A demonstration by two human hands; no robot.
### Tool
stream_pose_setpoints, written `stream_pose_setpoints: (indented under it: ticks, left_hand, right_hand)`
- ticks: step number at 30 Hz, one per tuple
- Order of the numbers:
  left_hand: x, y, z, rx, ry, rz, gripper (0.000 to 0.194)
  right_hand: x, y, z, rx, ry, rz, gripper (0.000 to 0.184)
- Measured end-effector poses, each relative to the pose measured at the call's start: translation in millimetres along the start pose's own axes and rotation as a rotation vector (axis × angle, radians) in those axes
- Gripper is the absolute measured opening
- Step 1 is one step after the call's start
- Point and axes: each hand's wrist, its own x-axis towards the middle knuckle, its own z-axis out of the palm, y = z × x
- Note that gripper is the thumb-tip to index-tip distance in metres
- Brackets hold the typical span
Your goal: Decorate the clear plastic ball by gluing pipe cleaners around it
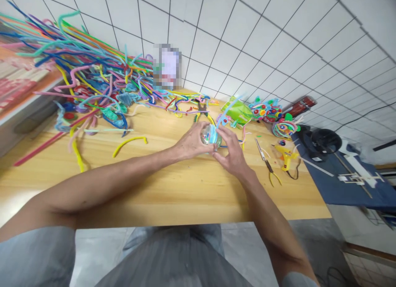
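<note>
Both hands meet over the middle of a light wooden table (173,196). My left hand (193,141) curls its fingers round a small clear object with a light blue pipe cleaner (210,135) wound on it. My right hand (231,151) pinches the same object from the right, fingers closed on it. A blue pipe cleaner end rises from it toward the back.
A big heap of coloured pipe cleaners (93,80) covers the back left. A bent yellow pipe cleaner (129,143) lies left of my hands. Pliers (267,165), a yellow glue gun (286,157), finished colourful crafts (266,111) and a green bag (239,111) lie right. A blue surface (340,183) adjoins.
</note>
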Motion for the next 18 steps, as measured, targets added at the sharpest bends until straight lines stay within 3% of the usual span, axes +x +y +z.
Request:
stream_pose_setpoints:
  ticks: [4, 11, 18]
  left_hand:
    - [2.2, -10.4, -2.3, 0.049, 0.059, 0.027, 0.078]
    - [-0.1, -28.0, -2.2, 0.128, 0.067, 0.066, 0.079]
    - [-4.9, -24.3, -2.5, 0.154, 0.058, 0.086, 0.084]
  right_hand:
    - [8.3, 13.1, 8.7, -0.022, -0.010, -0.075, 0.076]
    - [-1.5, 25.0, 31.1, 0.038, 0.012, -0.011, 0.076]
    - [-6.5, 20.3, 36.2, 0.084, 0.117, -0.018, 0.077]
